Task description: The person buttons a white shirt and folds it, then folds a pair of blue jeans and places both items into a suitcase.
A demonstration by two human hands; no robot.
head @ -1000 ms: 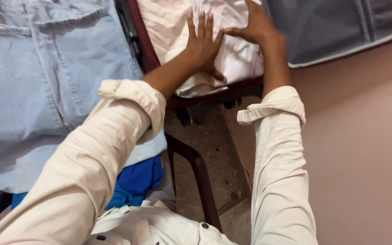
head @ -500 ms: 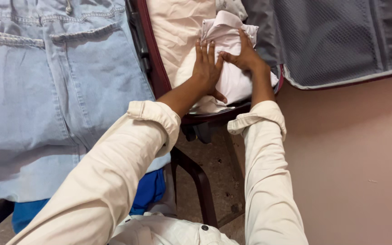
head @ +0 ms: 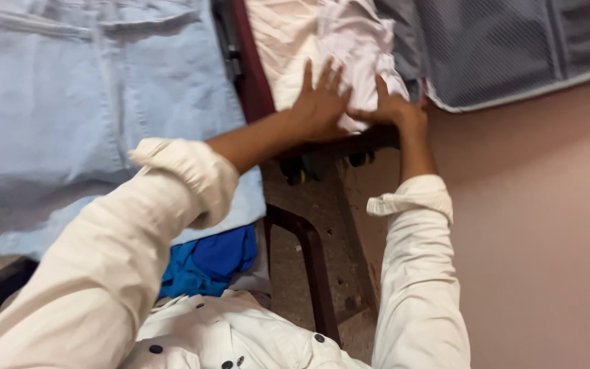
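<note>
At far left, light blue jeans [head: 90, 102] lay spread flat, a bright blue cloth [head: 206, 263] bunched beneath their lower edge, near a dark chair frame [head: 308, 260]. Left hand [head: 322, 102] was flat, fingers splayed, pressing the folded white garment [head: 356, 55] with nothing gripped. Garment sat in the near corner of the open maroon-edged suitcase [head: 250, 75]. Right hand [head: 390, 106] touched the garment's near right edge, fingers spread on the cloth; grip on the fabric couldn't be told. Grey mesh lid lining [head: 500, 48] lay at right, pink wall [head: 548, 239] below it.
</note>
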